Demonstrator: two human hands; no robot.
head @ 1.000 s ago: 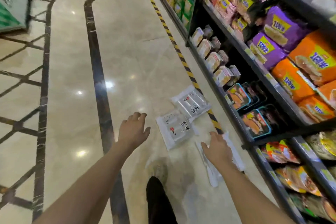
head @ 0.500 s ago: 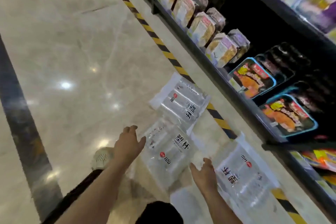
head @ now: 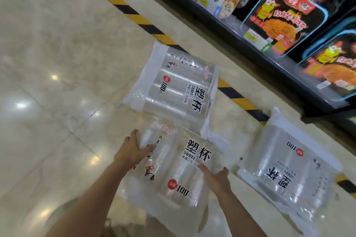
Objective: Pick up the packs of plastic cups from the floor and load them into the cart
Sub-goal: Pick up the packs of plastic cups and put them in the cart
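Three clear packs of plastic cups are seen lying on a polished floor (head: 48, 44) beside a store shelf (head: 269, 57). The nearest pack (head: 179, 169) is flanked by both hands: the left hand (head: 133, 150) is spread open against its left edge, the right hand (head: 215, 176) is open on its right side, and neither is closed around it yet. A second pack (head: 173, 84) lies just beyond, touching it; a third pack (head: 289, 169) lies to the right. No cart is visible. The slippery film is best pinched firmly from both sides, judging by its gloss, and lifted level.
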